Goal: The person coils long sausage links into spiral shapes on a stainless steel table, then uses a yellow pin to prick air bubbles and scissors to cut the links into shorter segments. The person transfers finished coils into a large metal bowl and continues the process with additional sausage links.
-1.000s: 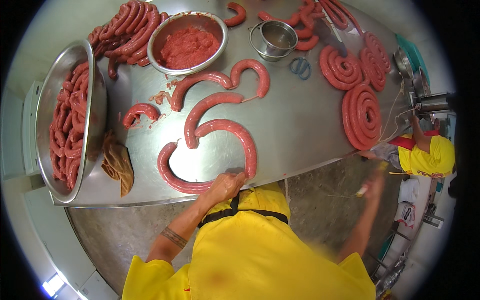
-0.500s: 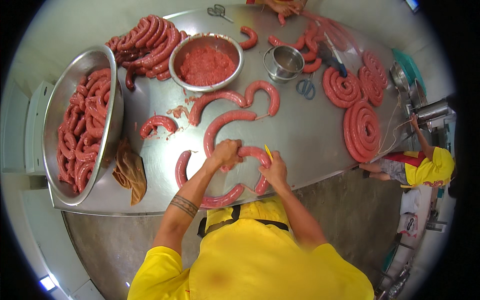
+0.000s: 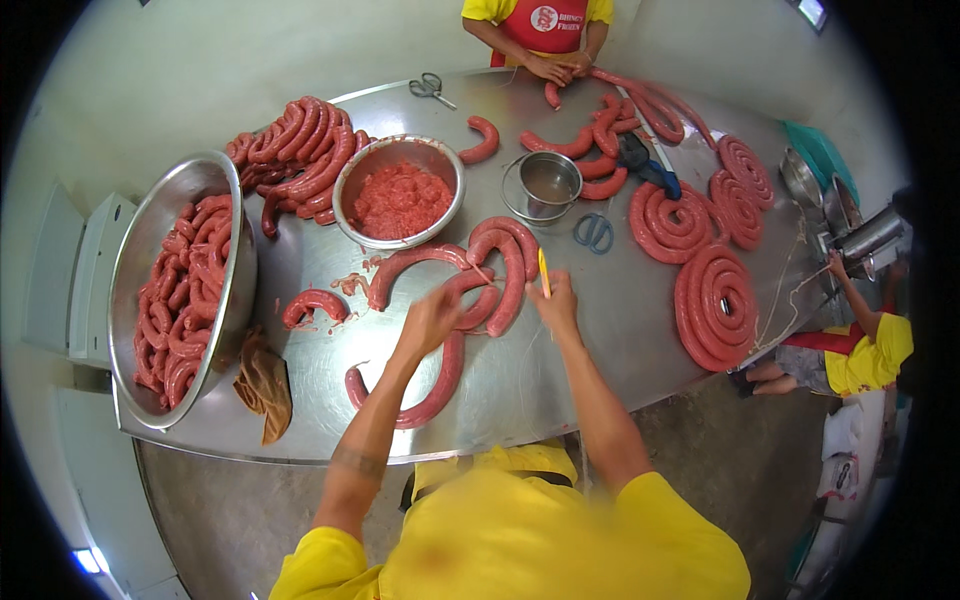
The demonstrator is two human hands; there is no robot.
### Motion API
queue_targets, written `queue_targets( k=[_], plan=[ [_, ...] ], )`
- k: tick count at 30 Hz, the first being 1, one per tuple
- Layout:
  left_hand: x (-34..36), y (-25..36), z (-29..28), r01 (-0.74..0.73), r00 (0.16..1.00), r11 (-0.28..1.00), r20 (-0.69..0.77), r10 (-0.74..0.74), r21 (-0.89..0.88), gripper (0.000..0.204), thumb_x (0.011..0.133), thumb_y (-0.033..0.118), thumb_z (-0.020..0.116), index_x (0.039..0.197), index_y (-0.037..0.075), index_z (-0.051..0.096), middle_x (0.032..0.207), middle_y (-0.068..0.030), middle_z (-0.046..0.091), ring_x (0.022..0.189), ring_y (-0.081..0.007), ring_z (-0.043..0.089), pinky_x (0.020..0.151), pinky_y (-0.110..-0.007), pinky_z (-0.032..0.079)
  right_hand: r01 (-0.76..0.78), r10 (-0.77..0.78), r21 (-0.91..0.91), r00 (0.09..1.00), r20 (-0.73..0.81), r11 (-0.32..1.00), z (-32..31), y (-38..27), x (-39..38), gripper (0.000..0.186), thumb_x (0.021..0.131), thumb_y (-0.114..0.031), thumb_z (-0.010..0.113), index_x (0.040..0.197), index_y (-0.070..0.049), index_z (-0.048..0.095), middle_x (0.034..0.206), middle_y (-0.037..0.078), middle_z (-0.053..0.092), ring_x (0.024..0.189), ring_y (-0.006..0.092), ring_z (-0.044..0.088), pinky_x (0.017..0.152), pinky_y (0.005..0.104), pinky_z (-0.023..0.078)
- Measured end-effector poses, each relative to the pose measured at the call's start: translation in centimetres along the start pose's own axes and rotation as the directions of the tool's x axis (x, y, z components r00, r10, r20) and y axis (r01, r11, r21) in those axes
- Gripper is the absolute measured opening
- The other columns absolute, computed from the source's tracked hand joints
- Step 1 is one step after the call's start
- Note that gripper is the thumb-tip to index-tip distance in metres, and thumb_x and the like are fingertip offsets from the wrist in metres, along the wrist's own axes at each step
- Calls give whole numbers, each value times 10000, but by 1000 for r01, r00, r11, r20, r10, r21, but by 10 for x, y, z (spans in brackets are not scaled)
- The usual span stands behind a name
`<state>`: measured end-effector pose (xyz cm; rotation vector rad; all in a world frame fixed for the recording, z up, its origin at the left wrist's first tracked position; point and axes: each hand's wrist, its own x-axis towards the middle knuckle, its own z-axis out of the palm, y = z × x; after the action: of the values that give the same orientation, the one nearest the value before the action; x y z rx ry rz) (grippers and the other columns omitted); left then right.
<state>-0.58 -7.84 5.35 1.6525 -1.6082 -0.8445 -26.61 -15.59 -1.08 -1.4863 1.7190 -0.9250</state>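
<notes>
My right hand (image 3: 556,303) is closed around a slim yellow tool (image 3: 543,272), held upright beside a bent sausage; its exact kind is unclear. My left hand (image 3: 431,320) is smeared by motion over the linked sausages (image 3: 512,262), and its fingers cannot be made out. The links curve across the steel table in front of me. One long sausage (image 3: 447,378) bends toward me beneath my left forearm. A thin pale string (image 3: 525,368) seems to trail below my right hand.
At left stands a large steel basin (image 3: 236,300) of sausages, with a brown cloth (image 3: 264,390) beside it. A bowl of ground meat (image 3: 452,210), a steel cup (image 3: 549,187), blue scissors (image 3: 594,233) and coiled sausage (image 3: 715,308) lie beyond. One co-worker (image 3: 540,40) works across the table, another (image 3: 868,350) at right.
My hands have come apart from the sausage they were at. The links near me now lie farther up the table, bunched together. The view has tilted up, showing more of the far co-worker.
</notes>
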Motion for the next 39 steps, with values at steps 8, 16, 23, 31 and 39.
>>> queue_targets(
  k=[8, 16, 23, 31, 39],
  plan=[
    [-201, -36, 49, 52, 986, 858, 107, -124, 511, 497, 699, 194, 826, 1114, 32, 607, 983, -162, 583, 867, -354, 580, 785, -453, 479, 239, -248, -70, 952, -181, 968, 39, 11, -36, 649, 811, -350, 800, 1245, -5, 463, 1177, 233, 604, 987, 405, 661, 854, 485, 529],
    [-124, 14, 5, 529, 819, 723, 490, -298, -445, 237, 809, 114, 705, 1022, 12, 688, 818, -50, 680, 652, -90, 641, 575, -246, 524, 28, -34, -199, 999, -24, 980, 5, 8, 13, 601, 851, -380, 718, 1258, -30, 448, 1193, 232, 609, 1022, 449, 641, 860, 535, 516],
    [-94, -66, -4, 345, 932, 907, -202, -300, 242, 522, 770, 249, 803, 1173, -31, 625, 1061, -188, 650, 946, -303, 650, 822, -391, 541, -2, -11, -220, 998, -60, 975, -19, 18, 37, 535, 834, -333, 726, 1214, -47, 479, 1154, 194, 623, 1014, 415, 648, 853, 514, 518],
    [-159, -60, 76, 483, 779, 843, -557, -290, 237, 784, 734, 81, 693, 1441, -30, 372, 1289, -272, 452, 1204, -457, 437, 1035, -548, 374, 275, -292, 102, 925, 243, 956, -6, -6, -36, 498, 828, -221, 782, 1240, -65, 549, 1144, 167, 608, 1005, 380, 625, 849, 470, 507],
    [-159, -94, 21, 419, 792, 864, -577, -198, 279, 554, 751, 25, 661, 1284, -12, 516, 1194, -234, 505, 1119, -423, 502, 979, -504, 432, 598, -495, -337, 797, 345, 727, 49, -44, -30, 344, 870, -351, 729, 1157, -162, 705, 1070, 141, 577, 932, 381, 632, 800, 503, 517]
  ],
)
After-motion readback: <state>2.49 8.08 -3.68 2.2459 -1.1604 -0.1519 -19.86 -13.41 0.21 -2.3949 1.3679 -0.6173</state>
